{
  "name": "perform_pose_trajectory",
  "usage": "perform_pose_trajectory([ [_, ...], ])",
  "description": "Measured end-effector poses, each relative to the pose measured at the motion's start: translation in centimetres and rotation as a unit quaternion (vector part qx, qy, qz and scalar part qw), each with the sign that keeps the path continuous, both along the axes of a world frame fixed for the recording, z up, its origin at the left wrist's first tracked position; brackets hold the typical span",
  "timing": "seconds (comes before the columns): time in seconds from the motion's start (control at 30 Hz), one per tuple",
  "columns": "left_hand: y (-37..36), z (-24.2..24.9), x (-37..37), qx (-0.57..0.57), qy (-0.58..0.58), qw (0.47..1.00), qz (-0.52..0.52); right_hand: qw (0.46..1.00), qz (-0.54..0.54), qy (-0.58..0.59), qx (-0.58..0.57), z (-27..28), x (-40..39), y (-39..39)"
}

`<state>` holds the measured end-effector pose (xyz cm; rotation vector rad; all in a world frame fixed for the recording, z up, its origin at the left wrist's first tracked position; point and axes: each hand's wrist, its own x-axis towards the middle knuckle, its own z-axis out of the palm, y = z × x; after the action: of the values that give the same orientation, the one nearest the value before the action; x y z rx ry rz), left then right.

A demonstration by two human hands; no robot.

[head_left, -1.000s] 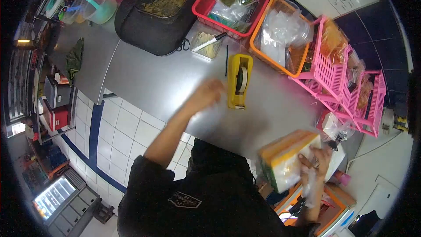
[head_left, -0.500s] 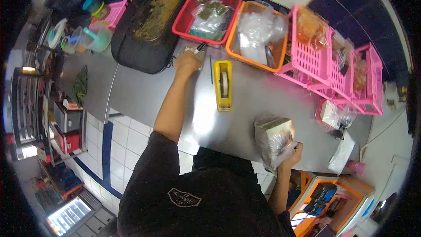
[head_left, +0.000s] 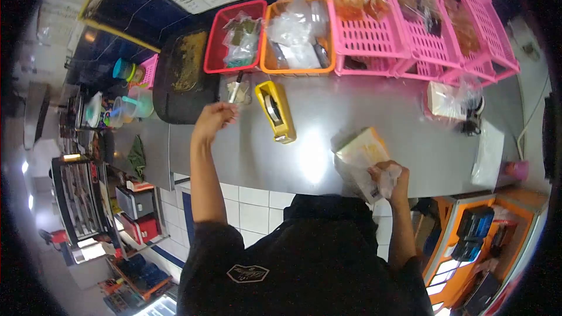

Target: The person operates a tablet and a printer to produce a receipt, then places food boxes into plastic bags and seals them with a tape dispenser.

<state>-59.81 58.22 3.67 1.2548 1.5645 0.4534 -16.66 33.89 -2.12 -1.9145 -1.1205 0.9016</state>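
My left hand (head_left: 215, 120) hangs over the counter with its fingers curled together; whether something small is in them cannot be made out. Just beyond its fingertips is a black-capped white marker (head_left: 235, 90), beside a small clear packet (head_left: 244, 92). A yellow tape dispenser (head_left: 276, 112) stands to the right of this hand. My right hand (head_left: 395, 180) is closed around the gathered end of a clear plastic bag (head_left: 357, 177). Inside the bag is a pale, box-shaped block (head_left: 364, 147), tilted near the counter's front edge.
Along the back stand a black tray (head_left: 170, 102), a red basket (head_left: 213, 44) with small packets, an orange basket (head_left: 332, 52) with plastic bags, and pink racks (head_left: 369, 38). Another bagged box (head_left: 440, 102) lies at right. Below is an orange cabinet (head_left: 509, 246).
The view has turned, shifting the counter's objects. My left hand has drawn back from the marker and packet toward me. My right hand still grips the bag, whose block is now tilted differently.
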Motion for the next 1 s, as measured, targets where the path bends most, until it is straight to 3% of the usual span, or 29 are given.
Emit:
perform_pose_trajectory([
  [0.07, -4.3, 0.1, 4.3, -0.083, -0.148, 0.985, 0.045, 0.985, 0.055, 0.163, 0.026, -1.6, 1.6, -0.5],
  [0.1, -6.3, -0.1, 6.8, -0.144, -0.216, 0.964, 0.063, 0.985, 0.046, 0.163, 0.020, -1.5, 2.2, -0.4],
  [0.17, -9.9, -0.4, 12.8, -0.224, -0.243, 0.943, 0.039, 0.977, 0.177, 0.069, 0.100, -0.9, 3.2, -0.1],
  [0.2, -11.3, -0.7, 15.6, -0.247, -0.249, 0.936, 0.009, 0.979, 0.170, 0.062, 0.090, -0.7, 3.5, 0.0],
  [0.27, -13.5, -1.0, 20.7, -0.273, -0.263, 0.925, -0.024, 0.954, 0.242, 0.002, 0.179, -0.6, 3.6, 0.1],
  [0.33, -14.4, -0.8, 24.3, -0.254, -0.203, 0.942, -0.081, 0.949, 0.270, -0.044, 0.159, -0.1, 3.6, -0.2],
  [0.4, -14.5, -1.9, 25.0, -0.243, -0.196, 0.943, -0.118, 0.940, 0.293, -0.088, 0.149, 0.8, 3.1, 0.5],
  [0.47, -14.4, -2.9, 25.2, -0.188, -0.186, 0.945, -0.195, 0.862, 0.283, -0.322, 0.271, 2.6, 3.0, 0.8],
  [0.5, -14.2, -3.5, 25.1, -0.202, -0.201, 0.938, -0.197, 0.864, 0.268, -0.336, 0.263, 3.3, 3.1, 1.1],
  [0.57, -14.1, -3.8, 24.6, -0.217, -0.226, 0.932, -0.184, 0.810, 0.290, -0.381, 0.338, 4.2, 3.2, 1.7],
  [0.6, -14.2, -3.8, 24.7, -0.230, -0.243, 0.931, -0.146, 0.813, 0.278, -0.390, 0.330, 4.3, 3.2, 1.5],
  [0.67, -14.6, -2.4, 25.3, -0.220, -0.215, 0.936, -0.172, 0.805, 0.336, -0.409, 0.268, 3.9, 2.9, 1.2],
  [0.73, -15.0, -1.8, 25.4, -0.207, -0.185, 0.943, -0.183, 0.804, 0.295, -0.419, 0.303, 3.5, 2.5, 0.7],
  [0.83, -16.2, -1.6, 25.8, -0.224, -0.139, 0.956, -0.127, 0.843, 0.269, -0.400, 0.239, 3.9, 1.3, 0.1],
  [0.9, -17.3, -0.8, 26.2, -0.246, -0.186, 0.945, -0.110, 0.911, 0.228, -0.332, 0.094, 4.3, 0.6, -0.3],
  [0.93, -17.9, -0.7, 26.4, -0.248, -0.184, 0.946, -0.097, 0.910, 0.240, -0.324, 0.097, 3.9, 0.6, -0.4],
  [0.97, -18.3, -0.8, 26.7, -0.225, -0.207, 0.947, -0.103, 0.974, 0.158, -0.149, 0.068, 3.2, 0.8, -0.2],
  [1.0, -18.7, -1.0, 26.8, -0.204, -0.229, 0.945, -0.109, 0.997, 0.070, 0.031, 0.028, 2.5, 1.0, -0.3],
])
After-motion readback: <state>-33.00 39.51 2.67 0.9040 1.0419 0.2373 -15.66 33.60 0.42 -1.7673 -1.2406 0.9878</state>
